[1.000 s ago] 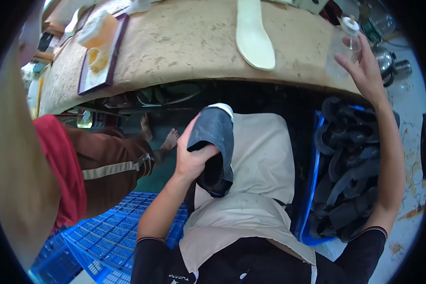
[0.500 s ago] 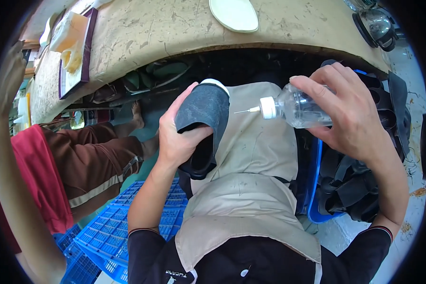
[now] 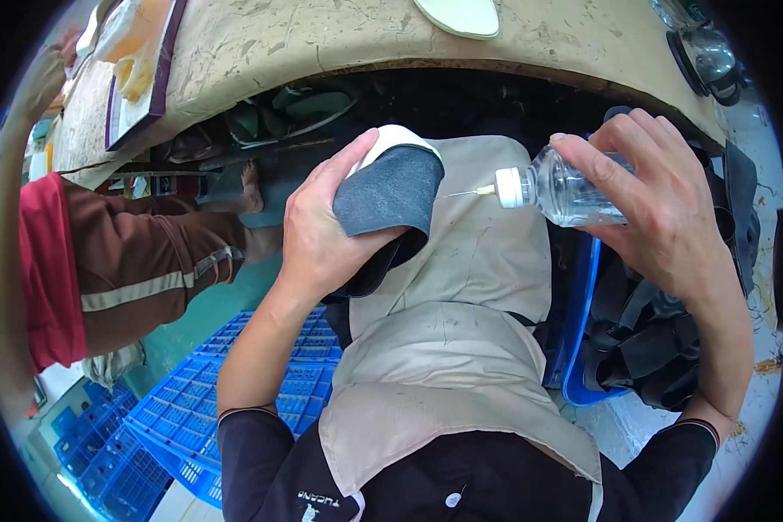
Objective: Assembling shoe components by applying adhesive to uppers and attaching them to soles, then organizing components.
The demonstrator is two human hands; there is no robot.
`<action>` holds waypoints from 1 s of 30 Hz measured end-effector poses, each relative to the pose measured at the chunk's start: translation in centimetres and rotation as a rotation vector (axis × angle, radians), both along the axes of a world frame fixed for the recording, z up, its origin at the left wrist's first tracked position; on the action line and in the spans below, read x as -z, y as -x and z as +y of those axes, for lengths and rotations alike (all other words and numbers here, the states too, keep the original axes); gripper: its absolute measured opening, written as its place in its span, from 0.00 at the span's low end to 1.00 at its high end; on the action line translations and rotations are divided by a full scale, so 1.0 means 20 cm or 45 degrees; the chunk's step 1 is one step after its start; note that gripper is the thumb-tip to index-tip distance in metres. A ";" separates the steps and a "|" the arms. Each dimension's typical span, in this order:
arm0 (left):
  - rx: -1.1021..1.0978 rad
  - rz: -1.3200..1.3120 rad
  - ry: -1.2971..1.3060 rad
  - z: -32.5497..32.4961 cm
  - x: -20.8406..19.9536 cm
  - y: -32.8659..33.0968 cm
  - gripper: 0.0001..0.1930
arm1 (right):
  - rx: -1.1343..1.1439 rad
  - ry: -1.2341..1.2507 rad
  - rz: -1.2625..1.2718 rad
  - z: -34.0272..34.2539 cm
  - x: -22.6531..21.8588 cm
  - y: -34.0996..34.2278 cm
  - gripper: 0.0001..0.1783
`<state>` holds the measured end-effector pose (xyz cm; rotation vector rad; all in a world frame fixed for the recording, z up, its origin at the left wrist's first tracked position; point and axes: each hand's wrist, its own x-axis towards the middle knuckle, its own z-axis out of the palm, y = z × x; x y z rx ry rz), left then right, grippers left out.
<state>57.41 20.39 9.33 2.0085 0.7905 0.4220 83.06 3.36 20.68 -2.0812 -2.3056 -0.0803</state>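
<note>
Over my lap, my left hand (image 3: 309, 222) grips a slide sandal (image 3: 390, 193) with a wide dark grey strap and a white sole edge at its far end. Its thumb goes in under the strap, and the rest of the sole is mostly hidden by strap and hand. To the right, my right hand (image 3: 657, 196) is closed around a clear plastic bottle (image 3: 570, 193), held on its side. A thin needle (image 3: 466, 192) sticks out of the bottle's white cap (image 3: 510, 188). The needle's tip points left and ends right beside the strap's right edge.
A worn tan worktable (image 3: 339, 56) curves across the far side, bearing a white sole-shaped piece (image 3: 463, 14) and a glass pot (image 3: 709, 61). At right stands a blue bin (image 3: 574, 370) of dark straps (image 3: 644, 357). Blue crates (image 3: 196, 409) and another person's brown-clad legs (image 3: 139, 261) are at left.
My left hand has tilted the sandal and raised it slightly away from me, so more of the white sole shows. The bottle has shifted a little to the right.
</note>
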 end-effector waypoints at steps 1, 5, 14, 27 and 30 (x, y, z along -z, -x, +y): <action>-0.007 -0.002 -0.001 0.00 0.00 0.01 0.44 | -0.007 -0.001 -0.002 0.00 0.00 0.00 0.40; 0.055 -0.006 -0.151 0.02 0.01 0.04 0.43 | -0.007 0.007 -0.026 0.01 -0.01 0.02 0.40; 0.132 0.152 -0.247 0.01 -0.03 0.07 0.42 | -0.017 0.050 -0.026 0.04 -0.04 0.08 0.41; 0.206 0.104 -0.330 -0.01 0.02 0.09 0.38 | -0.060 0.039 0.006 0.11 0.02 0.12 0.40; 0.231 0.124 -0.289 -0.01 0.01 0.09 0.38 | -0.054 0.032 0.011 0.13 0.01 0.14 0.39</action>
